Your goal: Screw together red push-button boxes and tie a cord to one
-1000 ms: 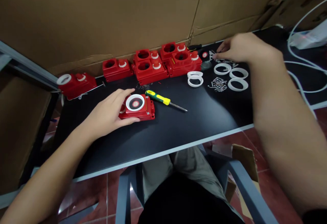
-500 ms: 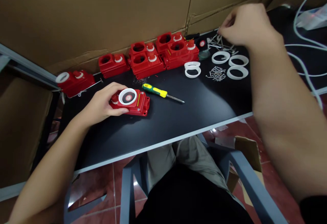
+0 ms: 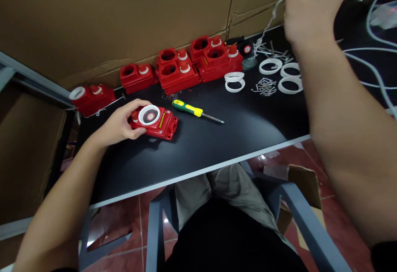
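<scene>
My left hand (image 3: 119, 125) grips the left end of a red plastic housing (image 3: 167, 124), which is slightly tilted over the black table. A white ring (image 3: 141, 116) surrounds the dark round insert on its top. High at the upper right, my right hand (image 3: 312, 13) is closed on a white string (image 3: 274, 12). The string hangs down from the fingers to a pile of long screws (image 3: 273, 51). Between the hands lies a green and yellow screwdriver (image 3: 194, 110), its tip pointing right.
Several other red housings (image 3: 180, 82) line the cardboard wall (image 3: 186, 11) at the back. Loose white rings (image 3: 235, 86) and a heap of small screws (image 3: 264, 87) lie on the right half of the table (image 3: 198, 152). White cables (image 3: 369, 71) curve at the far right.
My right hand has risen from the pile of long screws, drawing the white string upward. My left hand has shifted slightly left with the red housing, which has turned a little.
</scene>
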`<state>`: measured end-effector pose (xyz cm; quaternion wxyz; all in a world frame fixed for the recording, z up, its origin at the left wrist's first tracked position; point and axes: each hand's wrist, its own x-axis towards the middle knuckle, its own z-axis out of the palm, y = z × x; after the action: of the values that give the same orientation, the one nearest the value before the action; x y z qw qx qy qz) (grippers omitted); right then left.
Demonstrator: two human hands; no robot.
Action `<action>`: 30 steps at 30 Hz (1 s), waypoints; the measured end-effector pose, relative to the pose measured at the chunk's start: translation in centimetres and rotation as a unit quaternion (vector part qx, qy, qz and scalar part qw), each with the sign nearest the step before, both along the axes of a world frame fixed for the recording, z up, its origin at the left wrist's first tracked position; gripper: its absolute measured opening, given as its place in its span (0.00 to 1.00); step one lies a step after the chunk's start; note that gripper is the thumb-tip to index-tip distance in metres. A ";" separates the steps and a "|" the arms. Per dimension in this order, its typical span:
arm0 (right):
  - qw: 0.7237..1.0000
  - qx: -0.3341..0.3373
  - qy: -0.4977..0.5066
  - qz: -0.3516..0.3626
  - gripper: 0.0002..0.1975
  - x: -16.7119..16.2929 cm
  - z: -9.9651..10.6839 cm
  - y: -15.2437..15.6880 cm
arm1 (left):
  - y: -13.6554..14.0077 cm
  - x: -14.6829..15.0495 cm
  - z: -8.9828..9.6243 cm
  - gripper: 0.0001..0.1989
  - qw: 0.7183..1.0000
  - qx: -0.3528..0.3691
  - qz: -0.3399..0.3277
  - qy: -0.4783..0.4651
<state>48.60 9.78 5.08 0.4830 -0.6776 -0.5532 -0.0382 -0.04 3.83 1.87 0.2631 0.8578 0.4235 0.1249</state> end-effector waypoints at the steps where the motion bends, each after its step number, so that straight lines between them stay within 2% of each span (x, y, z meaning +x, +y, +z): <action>1: 1.000 0.010 0.017 0.006 0.17 -0.3 0.0 -0.1 | 0.0 0.0 0.1 0.36 1.000 -0.001 0.004 0.005; 4: 0.997 0.016 0.061 0.046 0.08 -1.3 0.4 -0.8 | -0.2 0.1 0.4 0.34 1.000 0.014 0.004 0.018; 7: 0.981 -0.038 0.105 0.156 0.05 -2.8 0.8 -2.0 | -0.5 0.0 1.1 0.31 0.999 0.031 -0.004 0.033; 9: 0.942 -0.095 0.146 0.286 0.08 -4.1 0.8 -3.1 | -0.6 -0.3 1.7 0.31 0.998 0.035 -0.006 0.056; 10: 0.911 -0.122 0.167 0.356 0.08 -4.8 0.6 -3.7 | -0.6 -0.5 2.0 0.31 0.997 0.037 -0.005 0.069; 13: 0.836 -0.184 0.183 0.483 0.04 -6.8 -0.4 -5.0 | -0.4 -1.3 2.5 0.32 0.993 0.051 -0.015 0.103; 14: 0.816 -0.198 0.179 0.513 0.06 -7.4 -0.9 -5.3 | -0.3 -1.5 2.5 0.32 0.992 0.074 -0.020 0.100; 16: 0.771 -0.214 0.173 0.574 0.13 -8.5 -1.6 -5.7 | -0.6 -1.7 2.4 0.30 0.984 0.158 -0.031 0.072; 19: 0.714 -0.223 0.173 0.641 0.17 -9.6 -2.4 -6.2 | -2.5 -0.6 2.4 0.23 0.940 0.339 -0.031 0.016; 21: 0.675 -0.231 0.189 0.675 0.17 -10.2 -2.6 -6.7 | -4.6 1.4 2.7 0.14 0.924 0.382 -0.024 -0.014; 22: 0.658 -0.235 0.199 0.687 0.17 -10.4 -2.7 -6.9 | -5.7 2.7 2.9 0.12 0.930 0.368 -0.017 -0.021; 23: 0.645 -0.238 0.211 0.695 0.18 -10.6 -2.8 -7.1 | -6.7 4.2 3.0 0.13 0.947 0.321 0.005 -0.012; 24: 0.636 -0.240 0.224 0.698 0.18 -10.8 -2.8 -7.3 | -7.5 5.7 3.0 0.16 0.966 0.258 0.013 -0.015; 26: 0.622 -0.241 0.248 0.702 0.19 -11.0 -3.1 -7.6 | -8.6 8.5 2.6 0.29 0.992 0.094 0.024 -0.083; 28: 0.597 -0.231 0.270 0.719 0.20 -11.1 -3.4 -7.5 | -8.7 10.4 1.6 0.35 0.982 -0.055 0.021 -0.182; 30: 0.580 -0.220 0.277 0.734 0.21 -11.0 -3.7 -7.1 | -8.2 11.3 0.3 0.30 0.952 -0.142 0.014 -0.272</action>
<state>37.60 2.71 1.41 0.3126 -0.1039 -0.6930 0.6413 11.24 -4.35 2.16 0.4858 0.7388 0.3616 0.2957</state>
